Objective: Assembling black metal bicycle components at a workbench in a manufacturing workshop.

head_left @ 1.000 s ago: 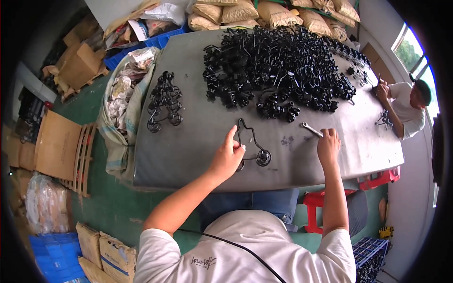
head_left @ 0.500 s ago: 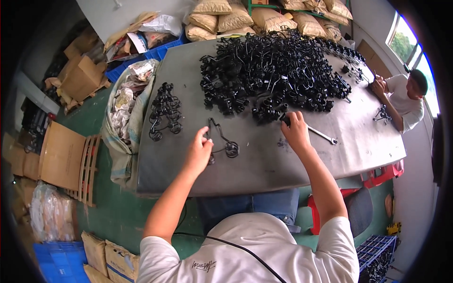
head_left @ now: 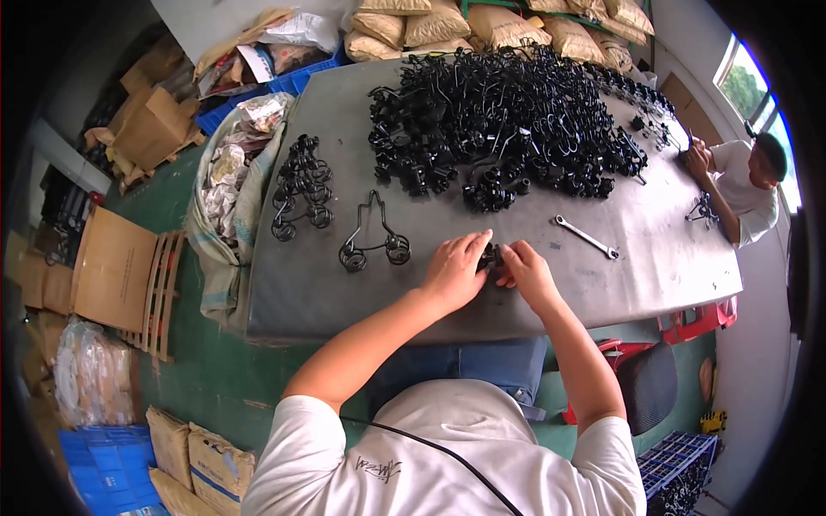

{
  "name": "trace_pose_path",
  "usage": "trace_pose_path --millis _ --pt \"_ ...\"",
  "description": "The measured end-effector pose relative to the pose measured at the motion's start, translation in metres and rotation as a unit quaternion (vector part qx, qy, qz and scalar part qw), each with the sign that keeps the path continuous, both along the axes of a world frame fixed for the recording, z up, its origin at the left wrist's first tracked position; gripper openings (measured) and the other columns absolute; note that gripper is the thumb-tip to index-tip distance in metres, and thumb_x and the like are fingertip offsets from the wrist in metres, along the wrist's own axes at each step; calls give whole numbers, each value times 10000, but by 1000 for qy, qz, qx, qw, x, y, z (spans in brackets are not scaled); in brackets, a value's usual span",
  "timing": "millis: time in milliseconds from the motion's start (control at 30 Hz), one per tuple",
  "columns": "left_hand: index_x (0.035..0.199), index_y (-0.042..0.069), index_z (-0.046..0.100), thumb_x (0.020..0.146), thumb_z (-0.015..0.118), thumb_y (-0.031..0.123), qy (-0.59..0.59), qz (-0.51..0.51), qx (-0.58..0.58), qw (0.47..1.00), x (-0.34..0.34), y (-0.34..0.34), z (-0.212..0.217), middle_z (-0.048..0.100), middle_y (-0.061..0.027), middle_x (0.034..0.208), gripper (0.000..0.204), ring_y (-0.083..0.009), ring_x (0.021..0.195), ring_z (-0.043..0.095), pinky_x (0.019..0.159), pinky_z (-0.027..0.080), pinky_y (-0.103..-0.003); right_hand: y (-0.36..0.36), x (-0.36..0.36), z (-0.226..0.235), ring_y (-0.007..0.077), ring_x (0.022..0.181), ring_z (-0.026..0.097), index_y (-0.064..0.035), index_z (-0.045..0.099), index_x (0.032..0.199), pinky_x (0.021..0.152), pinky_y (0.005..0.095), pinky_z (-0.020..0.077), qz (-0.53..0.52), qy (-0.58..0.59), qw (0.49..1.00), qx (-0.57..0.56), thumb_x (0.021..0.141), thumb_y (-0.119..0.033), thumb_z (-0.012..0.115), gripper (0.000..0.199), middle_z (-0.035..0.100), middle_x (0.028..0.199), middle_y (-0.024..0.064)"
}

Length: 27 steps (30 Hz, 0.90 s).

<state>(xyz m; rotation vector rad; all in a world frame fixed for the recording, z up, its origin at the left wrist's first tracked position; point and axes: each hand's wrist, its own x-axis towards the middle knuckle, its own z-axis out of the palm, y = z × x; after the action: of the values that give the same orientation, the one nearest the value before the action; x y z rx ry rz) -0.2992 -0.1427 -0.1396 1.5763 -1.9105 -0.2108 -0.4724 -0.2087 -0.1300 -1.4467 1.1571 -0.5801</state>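
In front of me, near the table's front edge, both hands meet at a small black part [head_left: 490, 255], its shape mostly covered by fingers. My left hand [head_left: 453, 273] is closed on it from the left, and my right hand [head_left: 527, 272] pinches its right side. Left of my hands lies a double-coil black wire spring [head_left: 374, 241], apart from them. A combination wrench [head_left: 586, 237] rests on the grey table [head_left: 447, 318] to the right. Beyond my hands rises a large heap of black wire springs and small black parts [head_left: 508, 120].
Several more coiled springs [head_left: 301, 189] lie grouped at the table's left. A sack of crumpled wrapping [head_left: 228, 181] stands against the left edge. A co-worker [head_left: 748, 172] sits at the right end. Stacked paper sacks [head_left: 508, 30] are behind the table.
My left hand has left the wire spring, which now lies flat on the table, and moved right. My right hand has come back from the heap's edge with a small black part.
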Motion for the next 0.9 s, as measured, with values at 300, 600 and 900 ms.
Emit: trace_pose_path --millis 300,600,900 --pt "1260 59 599 782 696 47 110 -15 -8 994 -2 -5 -10 658 -150 1147 488 -341 1046 632 928 519 -411 4 -13 -10 390 845 624 -6 580 960 747 430 503 53 111 949 -290 966 -228 612 225 636 863 188" --pt "1213 69 617 769 710 35 105 -1 -12 994 -5 -11 3 672 -118 1125 455 -313 1028 640 920 515 -405 0 -23 -3 283 898 622 -16 583 1065 760 365 501 88 28 955 -282 896 -42 635 179 602 1026 142" --pt "1183 98 618 754 704 66 71 13 -11 997 -11 -15 1 665 -92 1106 439 -309 1038 621 913 481 -441 -4 -29 -3 233 866 612 -37 605 1046 763 332 497 67 11 963 -261 875 4 631 177 587 1044 107"
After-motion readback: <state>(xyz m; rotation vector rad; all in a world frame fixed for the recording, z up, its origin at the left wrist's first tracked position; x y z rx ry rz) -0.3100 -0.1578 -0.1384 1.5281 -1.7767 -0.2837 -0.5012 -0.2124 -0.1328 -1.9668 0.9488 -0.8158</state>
